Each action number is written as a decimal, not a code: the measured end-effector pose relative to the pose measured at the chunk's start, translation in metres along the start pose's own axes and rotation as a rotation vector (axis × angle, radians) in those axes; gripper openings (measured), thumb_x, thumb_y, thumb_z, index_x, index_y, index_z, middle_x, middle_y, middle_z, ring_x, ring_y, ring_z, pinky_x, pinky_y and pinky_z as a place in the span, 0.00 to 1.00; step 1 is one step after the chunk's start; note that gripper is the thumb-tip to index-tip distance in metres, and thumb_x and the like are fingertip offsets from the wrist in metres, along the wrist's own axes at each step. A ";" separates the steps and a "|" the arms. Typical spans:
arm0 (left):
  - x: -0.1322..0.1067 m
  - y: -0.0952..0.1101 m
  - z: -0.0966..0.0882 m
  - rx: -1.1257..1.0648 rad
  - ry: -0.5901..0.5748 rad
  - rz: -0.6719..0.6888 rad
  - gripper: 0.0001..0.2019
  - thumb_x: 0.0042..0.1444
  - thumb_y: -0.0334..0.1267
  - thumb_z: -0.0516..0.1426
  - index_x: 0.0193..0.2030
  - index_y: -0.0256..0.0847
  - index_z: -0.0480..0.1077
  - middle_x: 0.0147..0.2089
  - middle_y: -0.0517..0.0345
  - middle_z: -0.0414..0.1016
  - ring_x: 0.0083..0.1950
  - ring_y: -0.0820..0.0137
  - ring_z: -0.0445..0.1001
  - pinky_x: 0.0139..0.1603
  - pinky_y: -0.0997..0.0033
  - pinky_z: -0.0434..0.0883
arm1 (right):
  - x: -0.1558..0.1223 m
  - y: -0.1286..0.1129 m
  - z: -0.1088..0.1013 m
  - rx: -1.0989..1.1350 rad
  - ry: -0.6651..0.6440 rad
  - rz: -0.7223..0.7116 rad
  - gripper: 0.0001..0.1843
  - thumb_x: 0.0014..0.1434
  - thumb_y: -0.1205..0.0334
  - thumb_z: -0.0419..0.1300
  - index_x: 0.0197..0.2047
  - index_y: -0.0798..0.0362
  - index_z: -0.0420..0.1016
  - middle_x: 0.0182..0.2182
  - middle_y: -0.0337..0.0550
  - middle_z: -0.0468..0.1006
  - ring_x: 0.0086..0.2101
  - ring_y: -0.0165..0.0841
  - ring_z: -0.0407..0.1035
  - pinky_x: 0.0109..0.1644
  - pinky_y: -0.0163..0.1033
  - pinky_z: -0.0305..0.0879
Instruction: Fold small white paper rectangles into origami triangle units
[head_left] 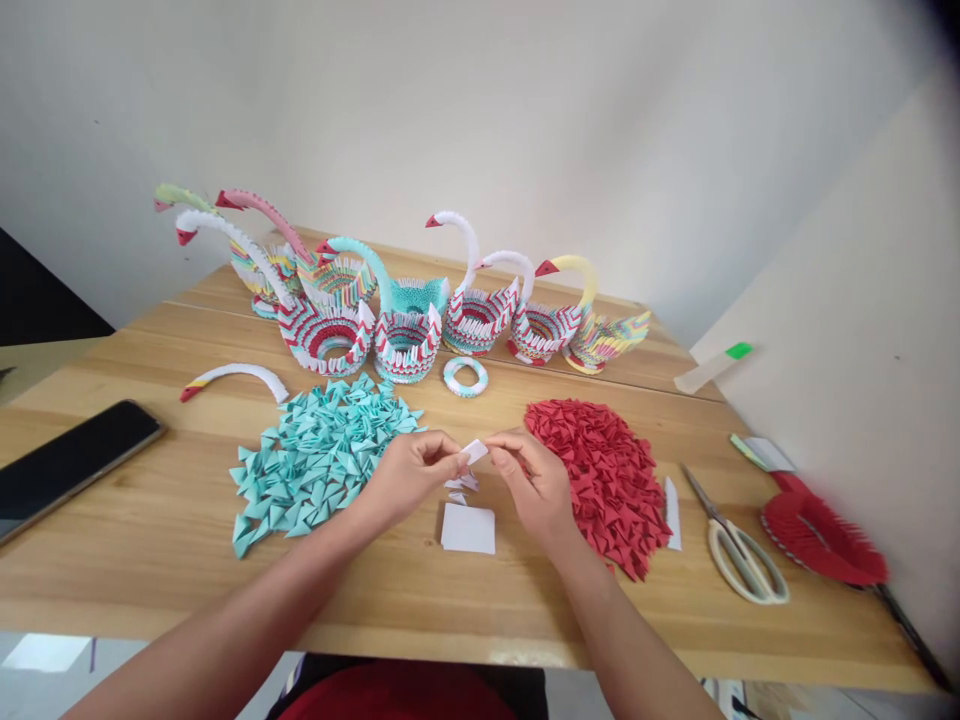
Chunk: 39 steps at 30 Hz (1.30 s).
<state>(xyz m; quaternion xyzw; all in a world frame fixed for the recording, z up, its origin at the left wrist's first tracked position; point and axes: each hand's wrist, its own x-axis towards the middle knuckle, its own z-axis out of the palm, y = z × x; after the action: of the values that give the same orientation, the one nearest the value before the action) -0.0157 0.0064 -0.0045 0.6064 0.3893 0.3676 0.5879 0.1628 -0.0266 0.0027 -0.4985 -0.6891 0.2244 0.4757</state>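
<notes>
Around one left hand (412,470) and one right hand (536,488) are counted: seven swan necks (259,261), 10–1 o'clock; one loose neck (244,371), 10; one ring (450,377), 12; one teal heap (322,460), 9; one red heap (606,478), 3; one phone (79,465), 9; one pair of scissors (720,520), 4; one paper stack (469,528), 6.

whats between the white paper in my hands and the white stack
In the head view, a few small white pieces lie between the held paper and the stack.

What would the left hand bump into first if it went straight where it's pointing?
Most likely the right hand, just beyond the little white paper that the left hand pinches. One picture makes depth hard to judge, so it might pass slightly above or below.
</notes>
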 end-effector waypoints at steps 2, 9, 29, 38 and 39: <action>0.000 0.001 0.000 -0.001 0.000 0.004 0.11 0.52 0.42 0.60 0.26 0.38 0.73 0.28 0.57 0.78 0.30 0.70 0.74 0.32 0.74 0.69 | 0.000 0.000 0.002 -0.019 0.002 0.008 0.06 0.61 0.61 0.58 0.39 0.50 0.75 0.33 0.42 0.77 0.35 0.34 0.71 0.39 0.39 0.66; 0.001 0.002 -0.001 -0.327 -0.137 -0.129 0.14 0.53 0.48 0.61 0.33 0.36 0.73 0.33 0.53 0.79 0.36 0.67 0.77 0.41 0.67 0.72 | 0.000 0.000 0.005 -0.025 0.038 0.043 0.03 0.60 0.61 0.59 0.35 0.49 0.74 0.30 0.40 0.77 0.32 0.33 0.71 0.38 0.38 0.67; 0.002 -0.003 0.004 -0.746 -0.010 -0.133 0.11 0.50 0.40 0.66 0.35 0.35 0.74 0.36 0.55 0.77 0.36 0.72 0.74 0.43 0.71 0.71 | 0.002 0.004 0.006 -0.307 0.005 -0.397 0.13 0.60 0.71 0.58 0.44 0.46 0.77 0.39 0.44 0.79 0.42 0.38 0.71 0.46 0.47 0.68; 0.003 0.001 0.001 -0.223 0.051 -0.087 0.13 0.52 0.46 0.60 0.30 0.35 0.74 0.29 0.56 0.76 0.31 0.71 0.73 0.35 0.73 0.69 | 0.003 0.002 -0.001 -0.371 0.014 -0.495 0.11 0.59 0.75 0.57 0.37 0.50 0.76 0.31 0.43 0.79 0.35 0.35 0.67 0.39 0.42 0.66; 0.003 0.002 0.000 -0.171 0.040 -0.085 0.14 0.53 0.46 0.59 0.28 0.35 0.74 0.27 0.56 0.76 0.30 0.70 0.72 0.34 0.73 0.68 | 0.004 0.002 -0.002 -0.373 0.014 -0.498 0.12 0.59 0.75 0.57 0.37 0.50 0.76 0.31 0.43 0.79 0.35 0.35 0.67 0.39 0.42 0.66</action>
<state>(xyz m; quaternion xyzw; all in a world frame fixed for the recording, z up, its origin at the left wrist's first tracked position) -0.0144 0.0088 -0.0023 0.5295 0.3937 0.3863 0.6445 0.1648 -0.0231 0.0036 -0.3944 -0.8160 -0.0328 0.4213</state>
